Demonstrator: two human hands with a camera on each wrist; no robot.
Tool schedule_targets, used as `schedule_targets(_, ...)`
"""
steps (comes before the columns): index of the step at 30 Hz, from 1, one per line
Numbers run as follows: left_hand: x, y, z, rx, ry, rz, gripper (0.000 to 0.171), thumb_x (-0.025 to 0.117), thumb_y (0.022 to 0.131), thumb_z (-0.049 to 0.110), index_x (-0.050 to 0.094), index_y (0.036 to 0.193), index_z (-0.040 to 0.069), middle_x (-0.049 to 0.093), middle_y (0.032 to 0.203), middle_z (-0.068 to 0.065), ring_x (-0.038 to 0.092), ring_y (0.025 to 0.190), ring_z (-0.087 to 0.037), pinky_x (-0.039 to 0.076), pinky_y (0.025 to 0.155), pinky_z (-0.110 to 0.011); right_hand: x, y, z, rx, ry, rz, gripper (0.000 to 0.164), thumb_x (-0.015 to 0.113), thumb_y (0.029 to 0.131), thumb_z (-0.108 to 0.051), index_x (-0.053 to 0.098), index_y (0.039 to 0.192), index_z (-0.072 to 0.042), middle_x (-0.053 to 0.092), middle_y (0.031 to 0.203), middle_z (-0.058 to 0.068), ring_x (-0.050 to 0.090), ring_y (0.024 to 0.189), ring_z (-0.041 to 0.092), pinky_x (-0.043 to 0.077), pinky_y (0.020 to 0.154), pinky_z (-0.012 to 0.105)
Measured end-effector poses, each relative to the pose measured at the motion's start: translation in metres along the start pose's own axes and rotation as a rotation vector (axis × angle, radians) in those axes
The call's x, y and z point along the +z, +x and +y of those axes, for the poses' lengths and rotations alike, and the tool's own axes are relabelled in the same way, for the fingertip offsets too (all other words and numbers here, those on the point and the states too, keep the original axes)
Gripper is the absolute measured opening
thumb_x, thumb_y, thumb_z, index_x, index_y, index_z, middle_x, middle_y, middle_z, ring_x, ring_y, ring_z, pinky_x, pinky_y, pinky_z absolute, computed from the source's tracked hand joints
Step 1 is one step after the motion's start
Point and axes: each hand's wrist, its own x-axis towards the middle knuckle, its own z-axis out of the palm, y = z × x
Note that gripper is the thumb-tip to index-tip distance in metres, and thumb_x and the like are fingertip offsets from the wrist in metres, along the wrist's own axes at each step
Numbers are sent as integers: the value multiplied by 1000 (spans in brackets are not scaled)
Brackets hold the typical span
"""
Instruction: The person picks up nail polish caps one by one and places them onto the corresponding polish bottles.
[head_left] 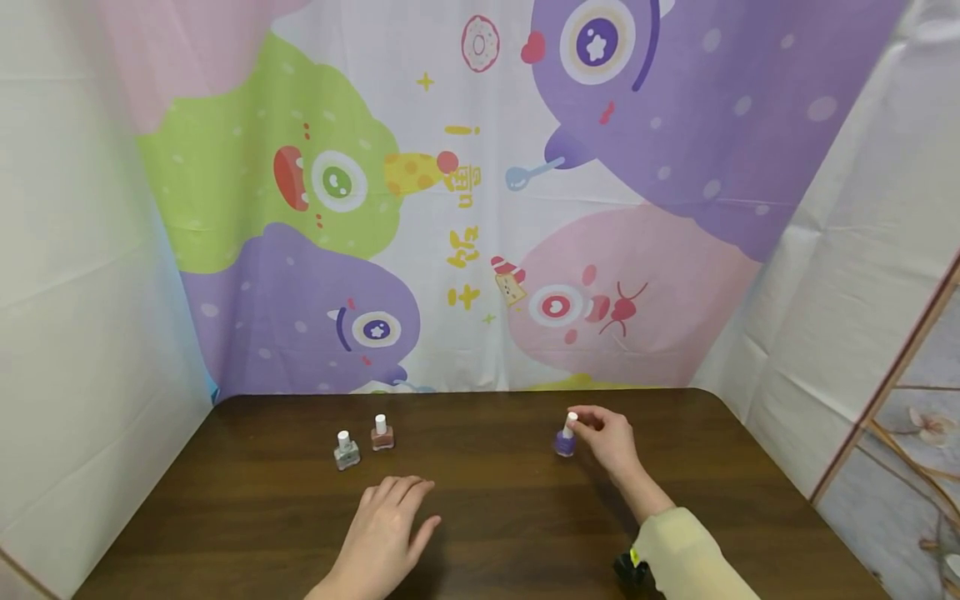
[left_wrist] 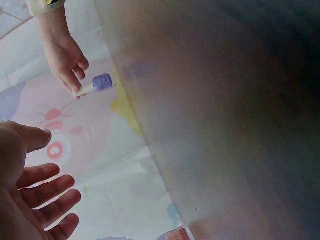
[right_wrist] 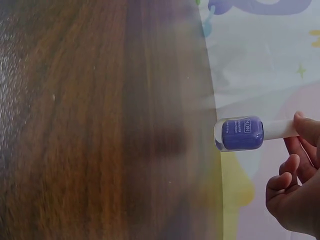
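Note:
My right hand (head_left: 609,442) pinches the white cap of a purple nail polish bottle (head_left: 566,443) between thumb and fingertips. In the right wrist view the purple bottle (right_wrist: 242,133) shows its printed label and points away from the fingers, its base seemingly a little off the tabletop. My left hand (head_left: 386,533) hovers over the table's front left part with nothing in it, fingers spread in the left wrist view. Beyond it stand a grey nail polish bottle (head_left: 347,454) and a brownish-pink nail polish bottle (head_left: 382,437), both upright with white caps.
The dark wooden table (head_left: 480,492) ends at a cartoon-printed curtain (head_left: 465,350) behind it. White cloth hangs on both sides. A small black object (head_left: 632,572) is visible beside the right sleeve (head_left: 686,550); its kind is unclear.

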Motion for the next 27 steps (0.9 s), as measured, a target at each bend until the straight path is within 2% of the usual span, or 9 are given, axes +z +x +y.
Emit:
schedule_targets(6, 0, -1, 0, -8, -9, -13, 38, 74, 79, 32, 65, 109, 10, 65, 105, -3, 58, 97, -20, 45, 77, -37, 2, 1, 4, 41, -17, -26, 22, 76, 79, -13, 73, 100, -8, 71, 93, 8, 52, 73, 8, 43, 65, 19)
schedule_targets(12, 0, 0, 0, -21, -16, -30, 38, 72, 81, 33, 65, 110, 10, 65, 107, -3, 57, 99, -20, 45, 78, -37, 4, 2, 8, 51, -18, -25, 22, 76, 78, -11, 73, 99, -6, 71, 90, 8, 52, 73, 8, 42, 65, 19)
schedule_targets(27, -3, 3, 0, -33, -23, -17, 37, 72, 81, 34, 65, 109, 11, 65, 106, -1, 57, 97, -19, 44, 76, -36, 2, 3, 8, 79, 20, -64, 25, 76, 78, -11, 71, 101, -3, 70, 89, 10, 49, 70, 9, 41, 62, 21)
